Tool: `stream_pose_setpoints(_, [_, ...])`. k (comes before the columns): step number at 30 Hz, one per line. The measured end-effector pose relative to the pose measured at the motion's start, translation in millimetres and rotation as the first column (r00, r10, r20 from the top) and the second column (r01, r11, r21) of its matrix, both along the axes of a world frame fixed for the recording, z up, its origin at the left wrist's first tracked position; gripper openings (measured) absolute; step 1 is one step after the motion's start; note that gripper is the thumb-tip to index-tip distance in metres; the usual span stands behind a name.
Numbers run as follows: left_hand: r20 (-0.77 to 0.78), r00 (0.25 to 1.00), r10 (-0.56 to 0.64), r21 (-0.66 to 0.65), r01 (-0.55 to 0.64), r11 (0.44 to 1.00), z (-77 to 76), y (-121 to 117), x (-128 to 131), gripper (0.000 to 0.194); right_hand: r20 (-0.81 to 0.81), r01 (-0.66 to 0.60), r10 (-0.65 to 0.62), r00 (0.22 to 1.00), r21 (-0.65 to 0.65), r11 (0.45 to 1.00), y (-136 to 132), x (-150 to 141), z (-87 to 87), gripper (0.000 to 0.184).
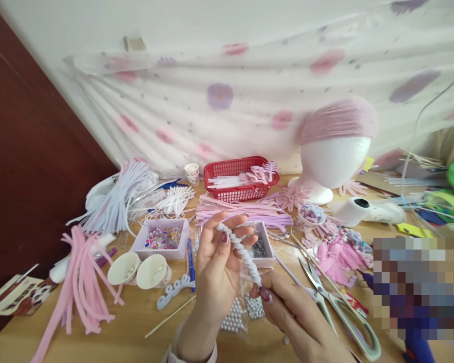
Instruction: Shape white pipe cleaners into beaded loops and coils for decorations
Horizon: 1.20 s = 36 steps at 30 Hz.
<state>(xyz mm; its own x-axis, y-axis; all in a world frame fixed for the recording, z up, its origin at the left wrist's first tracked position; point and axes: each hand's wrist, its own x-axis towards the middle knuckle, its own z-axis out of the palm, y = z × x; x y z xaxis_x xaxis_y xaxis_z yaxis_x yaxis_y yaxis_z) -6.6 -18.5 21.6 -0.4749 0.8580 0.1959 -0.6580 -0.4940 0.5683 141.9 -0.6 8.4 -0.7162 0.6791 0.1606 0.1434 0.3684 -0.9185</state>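
A pale, fuzzy pipe cleaner, twisted into a spiral, runs slantwise between my hands above the table. My left hand pinches its upper end between thumb and fingers, palm turned partly toward me. Lower and to the right, my right hand grips the bottom end between thumb and forefinger. Under the hands lie clear bags of silvery pearl beads. Behind my left hand, a white box with small grey pieces is partly hidden. A looped pale pipe cleaner piece rests left of my left wrist.
Scissors lie open on the right, near pink tassels. Two paper cups, a bead box and pink pipe cleaners occupy the left. Farther back are a red basket and a foam head.
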Motion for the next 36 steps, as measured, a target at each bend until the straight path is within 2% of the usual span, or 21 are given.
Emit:
stream_pose_setpoints(10, [-0.147, 0.986, 0.077, -0.011, -0.079, 0.997, -9.1, 5.7, -6.9, 0.023, 0.006, 0.005, -0.005, 1.0, -0.02, 1.0, 11.0, -7.0, 1.8, 0.019])
stream_pose_setpoints(16, [-0.198, 0.968, 0.154, -0.054, -0.168, 0.984, -10.1, 3.8, -8.9, 0.024, 0.069, -0.084, 0.083, 0.994, 0.008, 0.996, 19.5, -11.0, 3.0, 0.022])
stream_pose_setpoints(22, [-0.259, 0.949, 0.181, -0.146, -0.224, 0.964, -6.7, 4.2, 7.5, 0.012, 0.059, -0.021, 0.017, 0.998, 0.07, 0.997, 17.2, 6.2, 7.8, 0.024])
stream_pose_setpoints(25, [-0.261, 0.946, 0.194, -0.189, -0.247, 0.95, -5.6, 11.1, 19.6, 0.015, 0.005, 0.005, -0.005, 1.0, 0.081, 0.997, 19.6, 21.7, 9.5, 0.027])
stream_pose_setpoints(31, [-0.307, 0.922, 0.237, -0.217, -0.31, 0.926, -3.0, 24.5, 43.8, 0.021, -0.028, -0.068, 0.068, 0.997, -0.019, 0.997, 36.5, 46.9, 2.5, 0.019])
stream_pose_setpoints(36, [-0.32, 0.909, 0.265, -0.25, -0.351, 0.903, -2.1, 24.6, 52.3, 0.023, -0.011, -0.109, 0.109, 0.994, -0.038, 0.993, 45.4, 50.8, -2.6, 0.021])
